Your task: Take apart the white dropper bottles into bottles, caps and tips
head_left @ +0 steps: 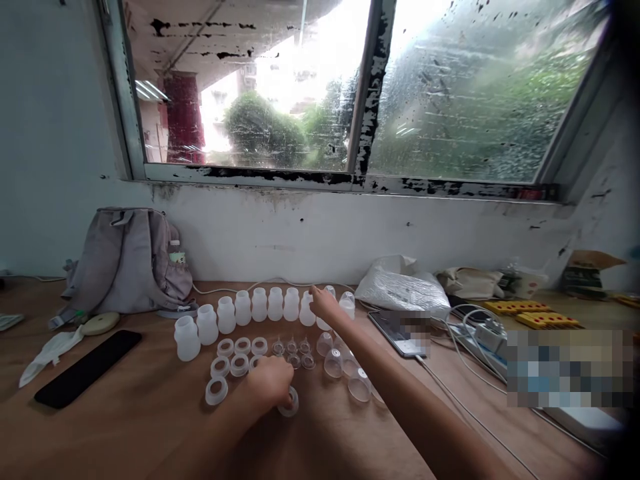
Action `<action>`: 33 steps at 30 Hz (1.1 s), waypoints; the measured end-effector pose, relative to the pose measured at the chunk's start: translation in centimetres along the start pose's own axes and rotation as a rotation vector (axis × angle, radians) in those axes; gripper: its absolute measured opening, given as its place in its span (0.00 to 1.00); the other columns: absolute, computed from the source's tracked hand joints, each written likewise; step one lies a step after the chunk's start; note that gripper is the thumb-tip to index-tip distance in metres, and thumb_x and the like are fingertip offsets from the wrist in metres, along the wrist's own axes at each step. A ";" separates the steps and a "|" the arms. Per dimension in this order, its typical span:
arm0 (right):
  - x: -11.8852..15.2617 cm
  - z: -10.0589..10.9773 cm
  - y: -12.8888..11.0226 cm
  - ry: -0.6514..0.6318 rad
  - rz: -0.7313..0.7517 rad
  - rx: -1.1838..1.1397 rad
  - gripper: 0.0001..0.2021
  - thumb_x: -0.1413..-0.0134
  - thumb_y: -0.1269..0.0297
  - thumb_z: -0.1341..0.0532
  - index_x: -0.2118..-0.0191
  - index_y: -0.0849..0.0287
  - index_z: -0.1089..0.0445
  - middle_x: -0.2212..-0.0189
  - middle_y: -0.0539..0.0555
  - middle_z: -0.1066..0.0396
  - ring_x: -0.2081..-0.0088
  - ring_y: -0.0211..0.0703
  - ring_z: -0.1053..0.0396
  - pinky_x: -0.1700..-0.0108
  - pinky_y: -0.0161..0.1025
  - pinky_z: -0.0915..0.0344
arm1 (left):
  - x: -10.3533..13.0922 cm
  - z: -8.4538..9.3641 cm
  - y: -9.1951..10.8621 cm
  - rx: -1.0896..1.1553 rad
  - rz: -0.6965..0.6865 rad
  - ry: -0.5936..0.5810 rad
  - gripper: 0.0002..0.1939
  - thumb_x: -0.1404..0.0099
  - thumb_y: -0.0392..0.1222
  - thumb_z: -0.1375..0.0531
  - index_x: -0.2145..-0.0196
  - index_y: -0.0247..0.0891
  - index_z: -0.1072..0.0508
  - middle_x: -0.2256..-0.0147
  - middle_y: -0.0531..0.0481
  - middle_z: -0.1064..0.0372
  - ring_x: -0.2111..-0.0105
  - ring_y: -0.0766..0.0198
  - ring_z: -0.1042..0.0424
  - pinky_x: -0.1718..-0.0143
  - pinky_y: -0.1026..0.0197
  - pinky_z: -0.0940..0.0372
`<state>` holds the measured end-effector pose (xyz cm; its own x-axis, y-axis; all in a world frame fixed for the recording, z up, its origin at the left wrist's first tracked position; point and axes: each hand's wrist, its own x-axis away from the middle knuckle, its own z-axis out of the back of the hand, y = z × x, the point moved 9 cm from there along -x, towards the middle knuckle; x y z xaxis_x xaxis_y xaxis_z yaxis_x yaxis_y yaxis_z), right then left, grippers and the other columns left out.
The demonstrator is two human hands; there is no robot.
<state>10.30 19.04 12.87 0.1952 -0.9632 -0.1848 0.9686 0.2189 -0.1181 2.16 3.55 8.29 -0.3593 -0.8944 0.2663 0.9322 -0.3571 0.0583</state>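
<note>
My left hand (273, 383) is closed, its fingers on a translucent collar ring (290, 405) at the table's middle. Farther back, my right hand (324, 303) reaches to the right part of a curved row of upright, milky baby bottles (259, 307). Its fingers are pinched at the top of one bottle (307, 312); the exact grip is partly hidden. Several more collar rings (217, 391) lie left of my left hand. Small clear bottle nipples (291, 347) stand in rows just behind it. Clear dome caps (333, 363) are beside my right forearm, which hides some.
At the left are a grey backpack (130, 260), a black slab (89, 370) and a white cloth-like item (53, 353). On the right lie a phone (395, 332) with a cable, a silvery plastic bag (405, 290), yellow blocks (549, 321) and a power strip (480, 347). A wall and window stand behind.
</note>
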 end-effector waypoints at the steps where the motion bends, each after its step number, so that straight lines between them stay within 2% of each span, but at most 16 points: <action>1: 0.8 0.1 -0.3 0.013 0.002 -0.010 0.18 0.52 0.72 0.46 0.53 0.64 0.42 0.63 0.61 0.31 0.62 0.46 0.34 0.69 0.35 0.45 | 0.0 0.0 0.0 -0.008 -0.002 -0.001 0.14 0.57 0.41 0.37 0.69 0.34 0.27 0.66 0.37 0.29 0.66 0.47 0.31 0.70 0.56 0.38; 2: 1.8 0.1 -0.7 0.026 0.005 -0.023 0.19 0.52 0.70 0.46 0.51 0.64 0.44 0.64 0.61 0.31 0.63 0.46 0.34 0.70 0.35 0.45 | -0.1 0.1 0.1 -0.012 -0.009 0.006 0.13 0.57 0.40 0.37 0.70 0.34 0.27 0.67 0.37 0.29 0.67 0.48 0.30 0.70 0.56 0.38; 4: 4.7 0.3 -2.0 0.106 0.065 -0.140 0.16 0.49 0.66 0.48 0.53 0.60 0.43 0.67 0.57 0.30 0.65 0.44 0.33 0.70 0.35 0.45 | 0.0 0.5 0.1 -0.006 -0.031 0.044 0.10 0.56 0.38 0.38 0.72 0.35 0.27 0.69 0.40 0.29 0.68 0.50 0.30 0.70 0.57 0.38; 7: 10.1 -0.8 -4.3 0.138 0.227 -0.347 0.11 0.45 0.60 0.52 0.59 0.56 0.40 0.69 0.53 0.30 0.68 0.43 0.33 0.69 0.35 0.44 | 0.0 1.2 -0.3 0.025 -0.047 0.136 0.07 0.53 0.33 0.42 0.73 0.37 0.28 0.71 0.43 0.29 0.70 0.53 0.30 0.71 0.59 0.38; 9: 13.1 -1.6 -4.5 0.150 0.255 -0.510 0.12 0.43 0.59 0.55 0.61 0.56 0.39 0.68 0.53 0.31 0.67 0.43 0.33 0.67 0.36 0.43 | 0.1 1.4 -0.5 0.050 -0.076 0.182 0.06 0.52 0.33 0.44 0.74 0.37 0.29 0.73 0.45 0.29 0.71 0.54 0.30 0.72 0.60 0.39; 11: 14.8 -2.3 -3.9 0.157 0.226 -0.718 0.13 0.43 0.58 0.55 0.61 0.56 0.39 0.67 0.53 0.32 0.65 0.43 0.34 0.64 0.37 0.41 | 0.3 1.5 -0.4 0.092 -0.111 0.239 0.06 0.49 0.35 0.46 0.74 0.37 0.30 0.73 0.46 0.30 0.72 0.56 0.30 0.72 0.61 0.40; 14: 15.6 -3.7 -3.0 0.055 0.154 -1.070 0.14 0.46 0.53 0.53 0.60 0.55 0.39 0.63 0.55 0.34 0.64 0.42 0.34 0.66 0.37 0.38 | 1.1 1.9 -0.1 0.194 -0.149 0.391 0.11 0.44 0.37 0.50 0.64 0.40 0.32 0.68 0.48 0.31 0.68 0.59 0.31 0.68 0.62 0.39; 16: 15.7 -5.2 -3.3 -0.130 0.084 -1.321 0.16 0.48 0.50 0.52 0.57 0.53 0.41 0.63 0.54 0.35 0.69 0.40 0.34 0.74 0.36 0.36 | 1.7 1.8 0.2 0.260 -0.165 0.484 0.14 0.44 0.35 0.51 0.60 0.41 0.35 0.63 0.48 0.33 0.66 0.61 0.32 0.66 0.63 0.39; 18: 16.0 -6.3 -4.0 -0.314 0.036 -1.562 0.18 0.49 0.47 0.52 0.55 0.51 0.44 0.66 0.52 0.36 0.74 0.38 0.34 0.79 0.34 0.38 | 2.1 1.3 0.3 0.333 -0.176 0.558 0.14 0.44 0.34 0.51 0.60 0.41 0.35 0.62 0.49 0.34 0.65 0.62 0.33 0.66 0.63 0.39; 20: 16.1 -6.6 -4.5 -0.402 0.020 -1.745 0.18 0.49 0.47 0.51 0.56 0.52 0.45 0.68 0.51 0.36 0.75 0.36 0.34 0.80 0.33 0.38 | 2.4 0.8 -0.1 0.427 -0.172 0.641 0.12 0.43 0.34 0.51 0.61 0.41 0.35 0.62 0.49 0.35 0.65 0.63 0.34 0.65 0.63 0.39; 22: 16.1 -6.8 -4.3 -0.413 0.007 -1.822 0.18 0.51 0.48 0.48 0.60 0.54 0.43 0.71 0.50 0.36 0.75 0.35 0.35 0.80 0.31 0.38 | 2.6 0.3 -0.7 0.497 -0.170 0.741 0.10 0.42 0.35 0.50 0.62 0.40 0.35 0.64 0.49 0.34 0.65 0.63 0.34 0.63 0.62 0.38; 25: 16.0 -7.3 -3.8 -0.388 -0.015 -1.781 0.17 0.54 0.50 0.44 0.63 0.57 0.42 0.74 0.48 0.37 0.78 0.32 0.36 0.82 0.28 0.40 | 2.9 -0.3 -1.1 0.452 -0.192 0.851 0.09 0.42 0.35 0.50 0.63 0.39 0.34 0.65 0.47 0.33 0.64 0.61 0.34 0.61 0.58 0.39; 28: 15.9 -7.4 -3.5 -0.337 0.006 -1.699 0.18 0.55 0.51 0.42 0.61 0.55 0.43 0.74 0.47 0.37 0.79 0.31 0.37 0.82 0.28 0.41 | 3.0 -0.6 -1.3 0.372 -0.224 0.894 0.09 0.41 0.35 0.50 0.63 0.39 0.33 0.66 0.47 0.33 0.63 0.60 0.35 0.60 0.56 0.40; 33: 16.0 -6.6 -3.9 -0.296 0.080 -1.629 0.17 0.53 0.51 0.44 0.61 0.54 0.43 0.77 0.45 0.38 0.80 0.31 0.38 0.83 0.28 0.42 | 3.5 -0.4 -1.4 0.368 -0.264 0.912 0.10 0.39 0.35 0.52 0.65 0.39 0.32 0.67 0.47 0.32 0.64 0.61 0.36 0.61 0.57 0.40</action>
<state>8.64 3.80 3.95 0.4386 -0.8949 -0.0828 -0.1750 0.0053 -0.9846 -0.44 0.83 8.71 -0.3078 -0.7181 -0.6242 0.7183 -0.6056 0.3425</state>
